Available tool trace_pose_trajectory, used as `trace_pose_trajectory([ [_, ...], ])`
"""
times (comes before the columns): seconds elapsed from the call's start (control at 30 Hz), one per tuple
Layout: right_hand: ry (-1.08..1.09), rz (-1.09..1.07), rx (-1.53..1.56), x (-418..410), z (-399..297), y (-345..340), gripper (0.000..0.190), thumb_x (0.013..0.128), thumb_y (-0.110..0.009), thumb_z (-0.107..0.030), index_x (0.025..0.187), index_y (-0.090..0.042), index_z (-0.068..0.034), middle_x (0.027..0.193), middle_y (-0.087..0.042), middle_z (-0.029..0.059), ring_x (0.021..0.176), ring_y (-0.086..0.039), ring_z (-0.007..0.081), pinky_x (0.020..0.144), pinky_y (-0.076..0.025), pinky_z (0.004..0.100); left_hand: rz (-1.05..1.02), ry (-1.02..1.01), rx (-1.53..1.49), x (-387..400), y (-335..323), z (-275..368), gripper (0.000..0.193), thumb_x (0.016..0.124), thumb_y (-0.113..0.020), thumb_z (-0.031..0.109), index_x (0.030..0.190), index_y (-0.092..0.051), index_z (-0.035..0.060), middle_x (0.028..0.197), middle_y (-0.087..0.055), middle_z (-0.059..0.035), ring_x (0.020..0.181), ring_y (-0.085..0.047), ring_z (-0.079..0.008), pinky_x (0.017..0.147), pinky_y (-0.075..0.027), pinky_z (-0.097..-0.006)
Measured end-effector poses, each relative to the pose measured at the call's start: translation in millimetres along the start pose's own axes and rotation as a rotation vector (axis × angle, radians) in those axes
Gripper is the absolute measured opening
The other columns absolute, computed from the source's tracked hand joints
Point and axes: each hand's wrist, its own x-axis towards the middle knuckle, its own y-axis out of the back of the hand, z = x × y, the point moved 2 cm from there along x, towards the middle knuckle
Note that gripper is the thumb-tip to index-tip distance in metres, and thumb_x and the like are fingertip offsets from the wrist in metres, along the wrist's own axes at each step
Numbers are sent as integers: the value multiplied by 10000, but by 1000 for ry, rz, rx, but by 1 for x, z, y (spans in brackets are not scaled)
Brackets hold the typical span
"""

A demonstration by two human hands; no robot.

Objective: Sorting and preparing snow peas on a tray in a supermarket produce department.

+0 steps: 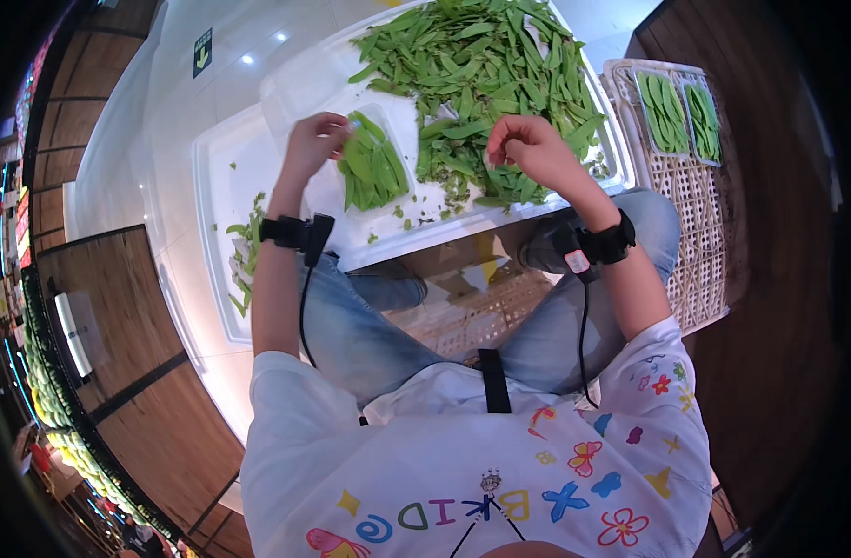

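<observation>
My left hand (317,144) is at the left edge of a clear plastic tray of flat green pea pods (373,167), its fingers curled beside the upper pods; whether they grip anything is unclear. My right hand (526,148) hovers over the near part of a large heap of loose pea pods (492,70), thumb and fingers bent together. Whether a pod or scrap is between them cannot be seen. The heap and the tray lie in a white foam box or lid (390,245) across my knees. Small green trimmings (425,220) are scattered near its front edge.
At right, a pale woven plastic crate (690,230) bears two packed trays of pods (663,115). A second white tray (213,230) at left holds pods and scraps (244,261). Black wrist straps with cables run from both my forearms. Wooden cabinets (118,300) stand at far left.
</observation>
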Motion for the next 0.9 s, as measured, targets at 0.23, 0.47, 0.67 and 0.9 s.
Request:
trace_pose_trajectory([
  [0.23, -127, -142, -317, 56, 1, -54, 160, 646, -397, 1, 595, -549, 2, 544, -551, 103, 535, -542, 175, 527, -424, 277, 101, -194, 216, -11, -1, -32, 229, 760, -617, 212, 866, -624, 9, 726, -631, -124, 599, -606, -187, 528, -476, -254],
  [0.47, 2, 128, -976, 156, 40, -133, 295, 743, -525, -249, 892, -581, 0, 753, -608, 190, 740, -612, 314, 673, -482, 385, 242, -40, 77, -30, 15, -19, 226, 797, -578, 195, 889, -600, -10, 732, -614, -108, 579, -599, -146, 546, -465, -260],
  [0.67, -83, 50, -1240, 166, 44, -152, 344, 733, -600, -349, 814, -611, -15, 803, -621, 156, 729, -613, 310, 635, -492, 395, 251, -27, 83, -37, 25, -12, 218, 805, -558, 203, 872, -605, 1, 726, -614, -113, 551, -626, -192, 541, -465, -260],
  [0.9, -59, 141, -982, 180, 49, -127, 335, 726, -613, -325, 702, -631, 8, 680, -610, 180, 677, -605, 328, 646, -480, 379, 298, -38, 201, -26, 30, -30, 208, 814, -544, 209, 830, -612, 12, 675, -605, -110, 530, -610, -177, 542, -468, -272],
])
